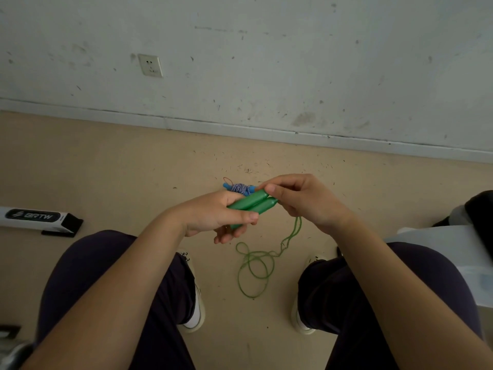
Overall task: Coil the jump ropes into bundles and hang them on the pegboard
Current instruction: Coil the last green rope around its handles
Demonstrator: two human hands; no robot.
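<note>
I see my left hand (213, 214) wrapped around two smooth, rounded green plastic jump-rope handles (252, 202), held side by side just below frame centre. My right hand (301, 200) pinches the handles' tapered far ends between thumb and forefinger. From under the right hand, at about 5 o'clock of the handles, a thin green cord (256, 265) hangs down twisted and pools in loose loops on the beige floor (106, 169) between my two white shoes. At 12 o'clock of the handles, just behind the fingers, lies a coiled bundle of blue-and-white twisted rope with blue handles (240, 188), resting on the floor. A long white box with a black end (40, 218) sits at 9 o'clock. The scuffed, speckled white wall (266, 62) carries a square white socket (150, 65) at 11 o'clock.
</note>
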